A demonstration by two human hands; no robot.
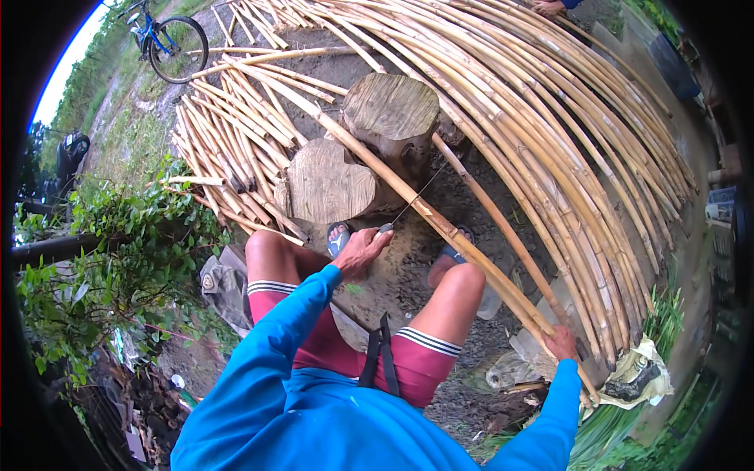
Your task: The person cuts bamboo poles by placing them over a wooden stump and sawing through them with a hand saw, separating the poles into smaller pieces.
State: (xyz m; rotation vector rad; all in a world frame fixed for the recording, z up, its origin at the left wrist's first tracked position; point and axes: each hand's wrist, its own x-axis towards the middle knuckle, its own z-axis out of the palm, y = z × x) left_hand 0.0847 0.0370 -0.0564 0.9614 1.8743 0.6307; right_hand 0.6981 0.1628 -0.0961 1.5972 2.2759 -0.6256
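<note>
In my left hand (365, 250) is the handle of a long, thin-bladed knife (411, 202), its fingers closed round it. The blade points away from me and crosses a long bamboo pole (377, 163). Down at the lower right, my right hand (561, 343) grips the near end of that pole, which slants up to the far left past two tree stumps. One cut stump (331, 184) is nearer, the other stump (391, 106) just behind it. A second bamboo pole (495, 210) runs alongside to the right, its near end close to my right hand.
A wide row of long bamboo poles (550, 149) curves along the right. Shorter cut bamboo pieces (236, 141) are heaped at the left. A blue bicycle (166, 45) stands far left, and leafy plants (118, 259) grow at the left. Another person's hand (547, 8) shows at the top right.
</note>
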